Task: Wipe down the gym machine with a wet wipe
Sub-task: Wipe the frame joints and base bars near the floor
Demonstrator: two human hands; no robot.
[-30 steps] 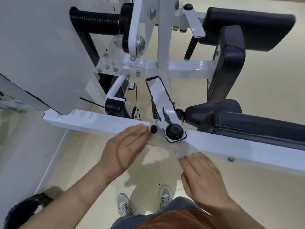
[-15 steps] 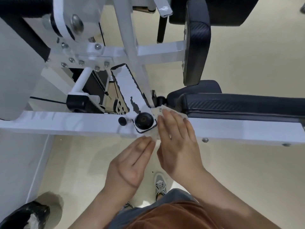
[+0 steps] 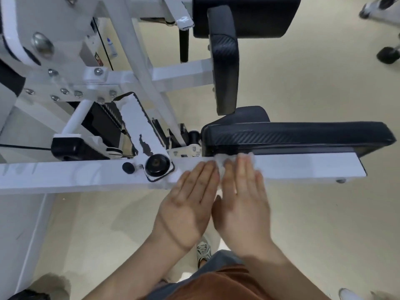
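Note:
A white gym machine fills the view, with a long white horizontal beam (image 3: 303, 167) crossing the middle. A crumpled white wet wipe (image 3: 225, 160) lies on the beam just below the black seat pad (image 3: 303, 137). My right hand (image 3: 242, 198) presses the wipe flat against the beam with straight fingers, so most of the wipe is hidden. My left hand (image 3: 188, 202) rests beside it, fingers straight, fingertips touching the beam next to the wipe. A black knob (image 3: 157, 165) sits on the beam to the left of both hands.
A black upright pad (image 3: 225, 61) and a larger black cushion (image 3: 244, 16) stand behind the beam. White frame tubes and bolts crowd the upper left. Beige floor lies below and to the right. A black bag (image 3: 26, 295) sits at the bottom left corner.
Both hands have slid to the right along the beam, past the black knob. My right hand has carried the wipe with it, and my left hand has come up beside it.

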